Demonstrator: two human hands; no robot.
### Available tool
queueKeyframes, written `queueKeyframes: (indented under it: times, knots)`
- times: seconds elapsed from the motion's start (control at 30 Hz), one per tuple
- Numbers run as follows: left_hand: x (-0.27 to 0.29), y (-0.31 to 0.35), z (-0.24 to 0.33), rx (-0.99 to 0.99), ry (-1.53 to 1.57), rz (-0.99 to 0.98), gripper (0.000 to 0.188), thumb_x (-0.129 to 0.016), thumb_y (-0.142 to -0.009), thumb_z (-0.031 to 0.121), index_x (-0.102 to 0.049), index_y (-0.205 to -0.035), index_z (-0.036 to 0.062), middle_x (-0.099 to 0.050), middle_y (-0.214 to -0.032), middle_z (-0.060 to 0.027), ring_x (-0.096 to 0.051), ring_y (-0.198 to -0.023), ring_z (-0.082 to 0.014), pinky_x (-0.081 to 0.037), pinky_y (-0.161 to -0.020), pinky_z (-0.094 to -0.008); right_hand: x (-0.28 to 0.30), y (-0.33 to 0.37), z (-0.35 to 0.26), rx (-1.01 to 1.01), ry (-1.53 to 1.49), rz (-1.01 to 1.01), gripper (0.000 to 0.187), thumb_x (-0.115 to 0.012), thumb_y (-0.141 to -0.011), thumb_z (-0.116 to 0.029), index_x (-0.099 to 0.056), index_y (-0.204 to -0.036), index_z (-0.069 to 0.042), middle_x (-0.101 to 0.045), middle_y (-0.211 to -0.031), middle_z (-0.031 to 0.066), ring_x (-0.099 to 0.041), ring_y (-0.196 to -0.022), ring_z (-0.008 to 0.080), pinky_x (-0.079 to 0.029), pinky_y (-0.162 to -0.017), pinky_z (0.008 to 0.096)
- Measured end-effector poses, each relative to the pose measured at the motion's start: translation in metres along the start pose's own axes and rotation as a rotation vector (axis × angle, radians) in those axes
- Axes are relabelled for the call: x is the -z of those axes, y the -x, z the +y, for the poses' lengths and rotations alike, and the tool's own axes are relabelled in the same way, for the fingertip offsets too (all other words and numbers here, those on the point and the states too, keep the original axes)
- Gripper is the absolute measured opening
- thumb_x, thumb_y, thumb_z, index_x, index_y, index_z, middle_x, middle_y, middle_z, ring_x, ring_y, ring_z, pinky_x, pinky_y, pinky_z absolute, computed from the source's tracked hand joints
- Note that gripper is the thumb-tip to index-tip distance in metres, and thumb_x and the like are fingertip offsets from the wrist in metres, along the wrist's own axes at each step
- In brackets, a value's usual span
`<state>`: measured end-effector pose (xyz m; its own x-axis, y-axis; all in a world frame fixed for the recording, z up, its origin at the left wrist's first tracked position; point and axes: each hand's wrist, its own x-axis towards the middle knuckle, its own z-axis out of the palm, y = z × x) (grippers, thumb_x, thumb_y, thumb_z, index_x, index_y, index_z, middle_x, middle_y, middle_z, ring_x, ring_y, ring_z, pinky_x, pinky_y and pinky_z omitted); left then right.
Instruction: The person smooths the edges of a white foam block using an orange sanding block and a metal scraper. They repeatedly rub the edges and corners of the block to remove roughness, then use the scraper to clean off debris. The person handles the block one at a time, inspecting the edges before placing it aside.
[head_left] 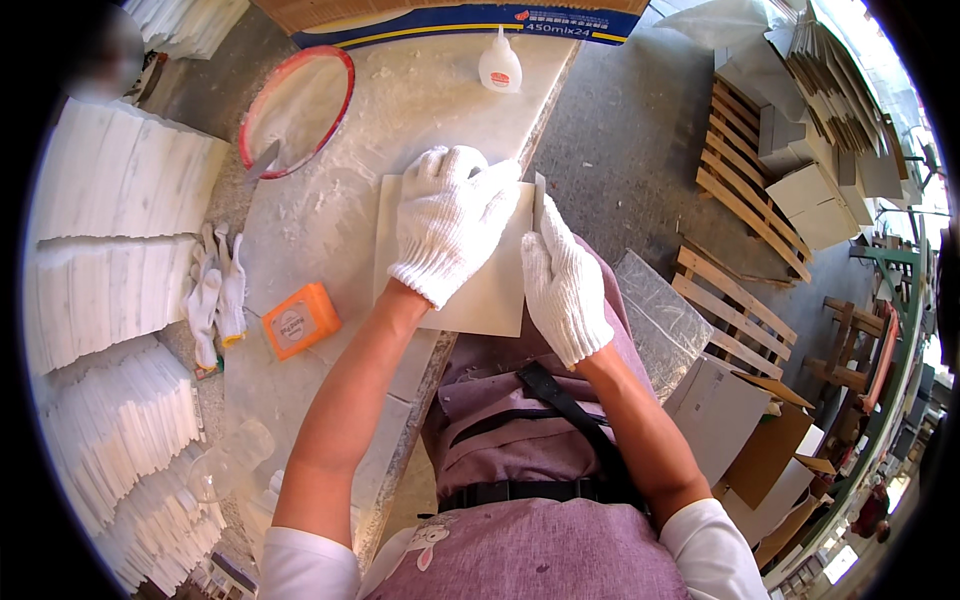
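left grip curled over the pale tile, hold unclear; right grip closed around a thin grey strip

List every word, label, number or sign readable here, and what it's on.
Carton with a blue side: white characters and numbers, the largest line legible; wording not copied here.
Orange block: label with print, wording not copied.
White squeeze bottle: small red print, too small to read.
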<state>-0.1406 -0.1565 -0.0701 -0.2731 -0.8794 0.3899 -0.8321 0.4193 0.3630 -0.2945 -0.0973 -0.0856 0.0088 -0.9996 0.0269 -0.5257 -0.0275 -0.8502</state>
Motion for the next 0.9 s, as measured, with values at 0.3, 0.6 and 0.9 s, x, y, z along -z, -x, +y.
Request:
queueKeyframes:
  times: [0.3, 0.6, 0.9]
  knots:
    - [0.001, 0.001, 0.001, -0.012, -0.02, 0.006, 0.023, -0.069, -0.081, 0.023, -0.073, -0.103, 0.0193, -0.057, -0.09, -0.0023, -0.054, -0.09, -0.0251, -0.044, -0.082, -0.0395, 0.0, -0.006, -0.006, -0.084, 0.099, -0.067, 0.048, -0.053, -0.093, -0.019, -0.046, -0.139, -0.006, -0.068, -0.092, 0.0225, -0.067, -0.081, 0.0386, -0.053, -0.072, 0.0455]
    - [0.001, -0.001, 0.002, -0.034, -0.029, 0.005, 0.023, -0.07, -0.081, 0.022, -0.074, -0.104, 0.0183, -0.058, -0.089, -0.0034, -0.055, -0.089, -0.0258, -0.044, -0.08, -0.0406, -0.001, -0.021, -0.006, -0.076, 0.187, -0.073, 0.042, -0.049, -0.094, -0.023, -0.05, -0.133, -0.006, -0.069, -0.09, 0.0223, -0.067, -0.078, 0.0387, -0.053, -0.071, 0.0464]
    - [0.005, -0.003, 0.012, -0.009, -0.04, -0.039, 0.025, -0.071, -0.081, 0.021, -0.074, -0.106, 0.0169, -0.06, -0.089, -0.0039, -0.057, -0.089, -0.0249, -0.046, -0.079, -0.0376, -0.012, -0.024, 0.029, -0.097, -0.288, -0.088, 0.024, -0.05, -0.095, -0.024, -0.06, -0.099, -0.002, -0.067, -0.093, 0.0215, -0.064, -0.089, 0.0388, -0.05, -0.075, 0.0415]
